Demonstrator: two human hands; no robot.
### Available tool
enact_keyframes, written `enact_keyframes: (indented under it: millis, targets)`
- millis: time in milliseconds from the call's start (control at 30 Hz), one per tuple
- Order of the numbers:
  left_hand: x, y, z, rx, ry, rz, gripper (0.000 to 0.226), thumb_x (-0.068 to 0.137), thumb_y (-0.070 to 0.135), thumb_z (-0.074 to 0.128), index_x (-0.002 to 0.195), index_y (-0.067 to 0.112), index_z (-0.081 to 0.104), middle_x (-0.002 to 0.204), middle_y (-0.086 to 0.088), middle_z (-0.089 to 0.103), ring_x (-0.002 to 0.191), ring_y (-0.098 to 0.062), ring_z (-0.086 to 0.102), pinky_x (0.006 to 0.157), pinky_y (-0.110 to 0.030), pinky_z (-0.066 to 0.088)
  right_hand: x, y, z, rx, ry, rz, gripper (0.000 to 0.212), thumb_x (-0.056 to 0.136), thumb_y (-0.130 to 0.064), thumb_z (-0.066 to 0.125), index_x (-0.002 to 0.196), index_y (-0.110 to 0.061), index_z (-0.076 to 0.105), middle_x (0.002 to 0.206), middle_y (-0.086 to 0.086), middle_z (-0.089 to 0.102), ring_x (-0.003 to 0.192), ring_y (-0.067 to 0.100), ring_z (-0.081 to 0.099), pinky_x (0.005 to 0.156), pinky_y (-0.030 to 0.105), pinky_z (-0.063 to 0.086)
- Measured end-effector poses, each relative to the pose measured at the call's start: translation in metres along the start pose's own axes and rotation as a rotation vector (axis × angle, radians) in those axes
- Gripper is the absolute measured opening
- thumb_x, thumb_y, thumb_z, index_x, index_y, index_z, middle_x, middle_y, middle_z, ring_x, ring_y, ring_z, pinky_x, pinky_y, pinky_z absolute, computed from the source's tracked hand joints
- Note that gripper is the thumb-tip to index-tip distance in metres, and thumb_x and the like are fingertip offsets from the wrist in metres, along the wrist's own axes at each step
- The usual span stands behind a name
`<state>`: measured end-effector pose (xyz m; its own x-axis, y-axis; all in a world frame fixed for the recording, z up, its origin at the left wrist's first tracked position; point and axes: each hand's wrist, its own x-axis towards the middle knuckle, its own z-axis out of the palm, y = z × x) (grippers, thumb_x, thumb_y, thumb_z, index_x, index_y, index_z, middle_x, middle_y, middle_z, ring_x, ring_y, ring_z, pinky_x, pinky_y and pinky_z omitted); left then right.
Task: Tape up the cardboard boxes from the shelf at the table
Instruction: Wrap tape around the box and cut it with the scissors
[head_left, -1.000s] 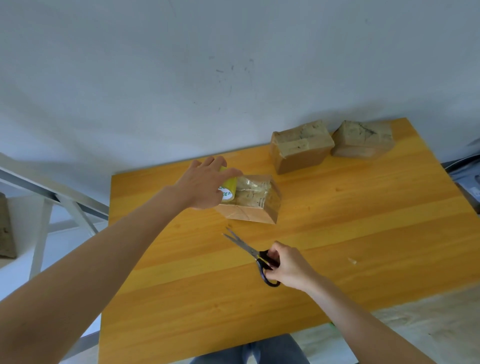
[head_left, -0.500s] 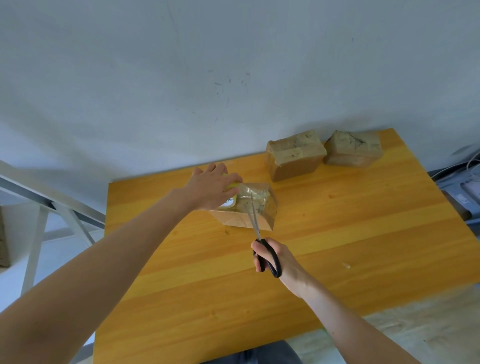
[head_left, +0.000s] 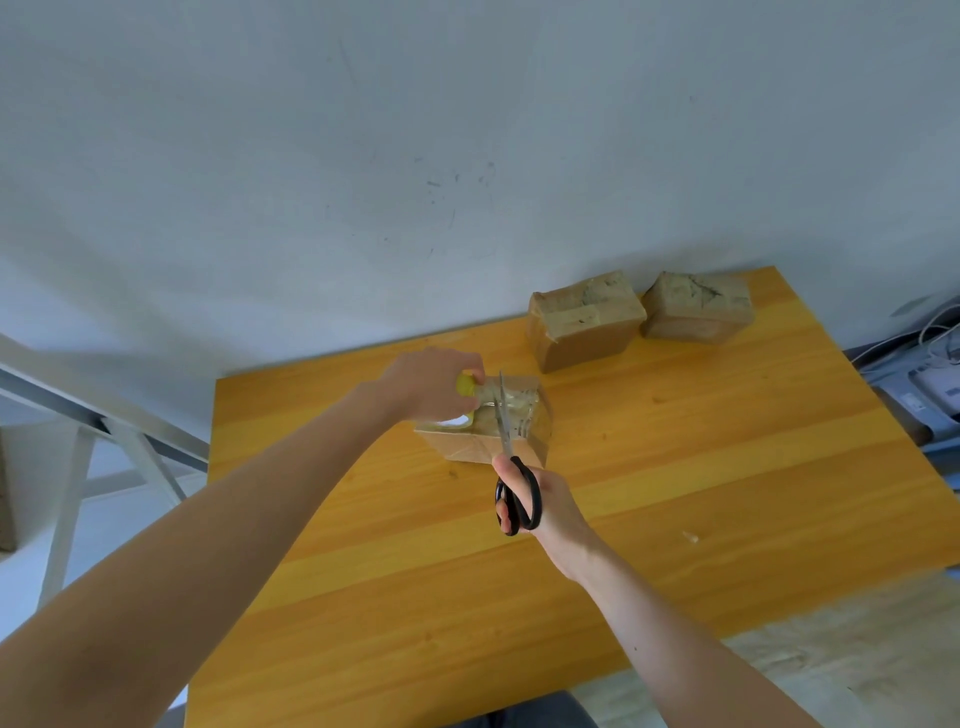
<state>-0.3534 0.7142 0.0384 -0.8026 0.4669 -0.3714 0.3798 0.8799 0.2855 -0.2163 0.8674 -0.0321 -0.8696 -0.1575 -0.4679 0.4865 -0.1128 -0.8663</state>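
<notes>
Step in hand: cutting the tape on the box being sealed.

- Small brown cardboard box (head_left: 462, 449) sits on the orange wooden desk (head_left: 701, 467), toward the far edge and left of its middle. Its top is glossy with clear tape already laid over it.
- Left grip (head_left: 431, 384) is curled round a yellow-cored roll of clear tape (head_left: 466, 385), held at the box's top left side. A strip runs from the roll onto the box top.
- Right grip (head_left: 545, 506) has its fingers hooked through the loops of the black-handled steel scissors (head_left: 505, 434), just off the box's near side. The blades point away from the person and cross the strip just right of the roll.
- The blades look almost together. Whether the strip is severed, I cannot tell.
- Two other brown cardboard boxes, one (head_left: 584, 327) and a second (head_left: 698, 309), stand near the far right corner, just beside each other, with worn tape on top. I judge these two done, though their hidden faces are unchecked.

Next move, as I judge it:
- Finish the snip close to the roll, with the roll pulled taut so the strip does not fold onto itself.
- Press the loose end down over the box's edge.
- Put the scissors and roll aside before another box is fetched from the shelf.

Caution: the blade tips work very near the left fingers.
</notes>
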Motion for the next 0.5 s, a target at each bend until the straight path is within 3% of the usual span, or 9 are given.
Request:
enact_keyframes:
  millis: [233, 500]
  targets:
    - [0.006, 0.002, -0.001, -0.108, 0.006, 0.009, 0.027, 0.082, 0.030, 0.069, 0.107, 0.026, 0.060, 0.111, 0.004, 0.058, 0.109, -0.019, 0.053, 0.086, -0.035, 0.045, 0.001, 0.001, -0.006, -0.055, 0.069, -0.036, 0.048, 0.089, -0.035, 0.068, 0.056, -0.008, 0.046, 0.050, 0.007, 0.045, 0.046, 0.019, 0.042, 0.053, 0.023, 0.042]
    - [0.005, 0.001, -0.006, -0.166, 0.006, 0.005, 0.031, 0.079, 0.024, 0.071, 0.108, 0.024, 0.060, 0.119, 0.002, 0.058, 0.111, -0.019, 0.055, 0.092, -0.040, 0.047, 0.002, -0.011, -0.016, -0.086, 0.048, 0.017, 0.052, 0.084, -0.047, 0.070, 0.055, -0.011, 0.045, 0.053, 0.008, 0.046, 0.047, 0.020, 0.042, 0.054, 0.024, 0.042]
